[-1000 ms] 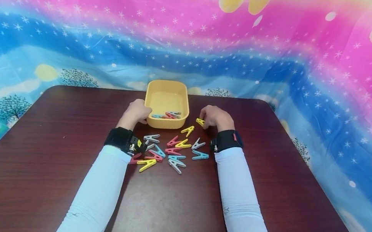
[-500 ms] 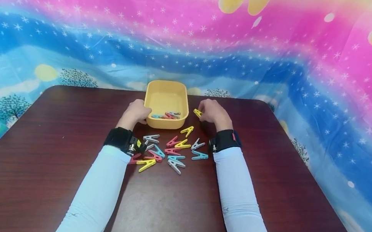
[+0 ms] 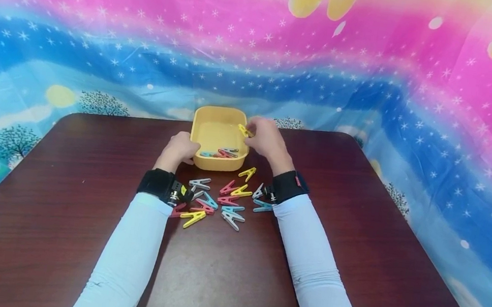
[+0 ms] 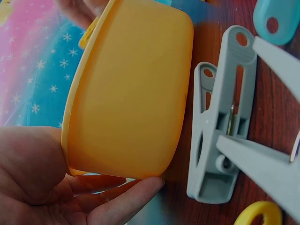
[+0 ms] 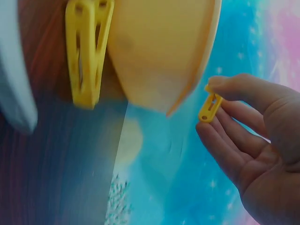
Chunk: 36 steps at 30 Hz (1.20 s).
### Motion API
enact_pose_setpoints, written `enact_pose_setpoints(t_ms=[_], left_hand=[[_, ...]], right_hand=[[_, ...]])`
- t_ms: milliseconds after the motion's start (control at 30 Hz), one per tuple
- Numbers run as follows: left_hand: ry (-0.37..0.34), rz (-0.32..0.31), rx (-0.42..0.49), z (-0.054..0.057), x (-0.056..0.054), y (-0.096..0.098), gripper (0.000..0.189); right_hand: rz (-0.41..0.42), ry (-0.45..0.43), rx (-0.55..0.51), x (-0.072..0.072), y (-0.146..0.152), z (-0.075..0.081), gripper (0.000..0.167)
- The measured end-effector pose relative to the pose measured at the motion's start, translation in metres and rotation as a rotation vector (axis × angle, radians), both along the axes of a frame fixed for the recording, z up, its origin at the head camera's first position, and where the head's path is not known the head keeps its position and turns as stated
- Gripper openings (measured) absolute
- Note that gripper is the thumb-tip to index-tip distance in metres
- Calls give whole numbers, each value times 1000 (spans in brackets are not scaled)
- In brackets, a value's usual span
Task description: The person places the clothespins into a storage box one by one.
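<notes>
At the tub's near left corner, my left hand (image 3: 181, 146) grips the yellow plastic tub (image 3: 215, 133), thumb over the rim and fingers outside and beneath in the left wrist view. A few clothespins (image 3: 226, 153), red, blue and grey, lie inside the tub's near end. My right hand (image 3: 267, 138) pinches a yellow clothespin (image 5: 211, 108) between thumb and fingers, held up over the tub's right rim. On the table in front of the tub are several loose clothespins in yellow, red, blue and grey, including a yellow clothespin (image 3: 248, 174) just off the tub's near right corner.
The dark brown wooden table (image 3: 356, 228) has rounded corners. A patterned pink and blue cloth (image 3: 259, 47) hangs behind it and at the sides. Grey clothespins (image 4: 220, 122) lie near the tub's front in the left wrist view.
My right hand has lifted the yellow clothespin from the table right of the tub and carried it left to the tub's right rim. The left hand and tub stay put.
</notes>
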<state>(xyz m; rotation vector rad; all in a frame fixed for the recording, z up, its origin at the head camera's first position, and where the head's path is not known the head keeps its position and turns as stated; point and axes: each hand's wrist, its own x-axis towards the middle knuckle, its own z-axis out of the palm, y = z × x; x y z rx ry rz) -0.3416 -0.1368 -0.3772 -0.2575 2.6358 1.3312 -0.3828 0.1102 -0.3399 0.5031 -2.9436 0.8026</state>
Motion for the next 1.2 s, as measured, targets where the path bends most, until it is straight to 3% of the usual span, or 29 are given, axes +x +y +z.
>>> enact_pose_setpoints(t_ms=[200, 367, 667, 933, 1200], left_hand=[[-4, -1, 6, -2, 0, -1, 48], [1, -1, 3, -4, 0, -1, 48], [4, 3, -13, -4, -2, 1, 48], [-2, 1, -11, 0, 0, 1, 47], [4, -4, -6, 0, 0, -1, 48]], right_hand=[[112, -55, 79, 9, -26, -4, 42], [148, -48, 122, 14, -39, -5, 37], [111, -9, 181, 10, -47, -7, 32], [65, 49, 275, 2, -41, -12, 43], [84, 32, 212, -4, -30, -11, 40]])
